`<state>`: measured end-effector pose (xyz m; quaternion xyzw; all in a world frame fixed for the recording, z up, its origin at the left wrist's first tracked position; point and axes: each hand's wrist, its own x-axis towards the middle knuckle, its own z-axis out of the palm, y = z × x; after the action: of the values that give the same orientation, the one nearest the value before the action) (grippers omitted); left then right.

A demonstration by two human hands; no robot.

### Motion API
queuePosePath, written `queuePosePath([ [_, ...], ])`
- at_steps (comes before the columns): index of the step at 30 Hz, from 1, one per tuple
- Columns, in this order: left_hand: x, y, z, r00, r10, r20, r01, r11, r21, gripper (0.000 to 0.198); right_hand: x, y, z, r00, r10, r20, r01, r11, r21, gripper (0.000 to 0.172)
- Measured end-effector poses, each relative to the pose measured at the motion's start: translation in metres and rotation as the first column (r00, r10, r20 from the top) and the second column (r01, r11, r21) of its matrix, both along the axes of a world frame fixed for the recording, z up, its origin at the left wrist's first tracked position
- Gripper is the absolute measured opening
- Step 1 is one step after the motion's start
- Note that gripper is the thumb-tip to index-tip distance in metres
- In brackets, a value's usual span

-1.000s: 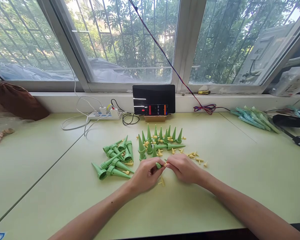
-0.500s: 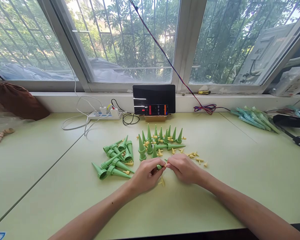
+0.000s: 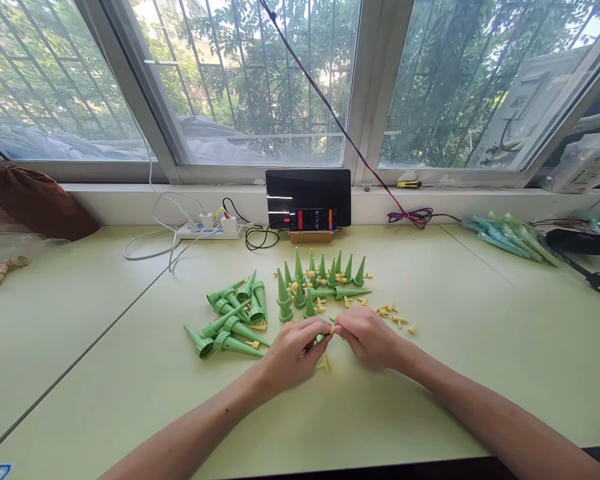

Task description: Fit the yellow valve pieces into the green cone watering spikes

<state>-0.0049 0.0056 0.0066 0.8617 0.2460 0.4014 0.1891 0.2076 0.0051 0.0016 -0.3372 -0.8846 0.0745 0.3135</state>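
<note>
Green cone (image 3: 320, 337), seemingly inside left hand (image 3: 293, 353)

The left hand (image 3: 293, 353) and right hand (image 3: 367, 337) meet mid-worktop (image 3: 430, 393), with a cone spike (image 3: 321, 337) in the left and a small plug (image 3: 331, 329) in the right. A heap of lying spikes (image 3: 233, 313) sits to their left, and standing spikes (image 3: 320, 277) are just behind. Loose plugs (image 3: 393, 313) lie scattered to the right. At the far edge a phone (image 3: 315, 219) leans against the sill, with a power strip (image 3: 210, 231) to its left.

Phone (image 3: 314, 219) on the sill is showing timer digits, too small to read; no other txt legible.
</note>
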Motion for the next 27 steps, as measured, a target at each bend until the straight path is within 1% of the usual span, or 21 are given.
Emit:
queuePosePath([
  [4,-0.0011,0.0002,-0.0015,1.000,0.014,-0.021,-0.014,0.999,0.033,0.018,-0.0004,-0.0002,-0.0002,1.000,0.000,0.006,0.000,1.000,0.001,0.040],
  [9,-0.0017,-0.0008,-0.0019,0.998,0.039,-0.045,-0.037,0.999,0.037,0.021,-0.0007,-0.0014,0.0016,1.000,-0.004,0.013,0.004,1.000,-0.017,0.038],
  [15,-0.0019,-0.0011,-0.0019,0.998,0.033,-0.045,-0.031,0.999,0.037,0.018,-0.0005,-0.0013,0.0008,1.000,-0.013,0.014,0.014,0.999,-0.044,0.038],
  [19,-0.0020,-0.0011,-0.0029,0.998,0.016,-0.055,-0.015,1.000,0.020,0.016,-0.0005,-0.0016,0.0011,1.000,-0.018,0.016,0.019,0.999,-0.038,0.040],
  [23,-0.0014,-0.0011,-0.0049,0.997,0.046,-0.054,-0.044,0.998,0.033,0.012,-0.0002,-0.0015,0.0014,1.000,-0.029,0.012,0.029,0.999,-0.021,0.043],
  [27,-0.0006,-0.0010,-0.0049,0.995,0.064,-0.078,-0.063,0.998,0.019,0.011,-0.0002,-0.0010,0.0011,0.998,-0.055,0.017,0.055,0.998,-0.021,0.047],
])
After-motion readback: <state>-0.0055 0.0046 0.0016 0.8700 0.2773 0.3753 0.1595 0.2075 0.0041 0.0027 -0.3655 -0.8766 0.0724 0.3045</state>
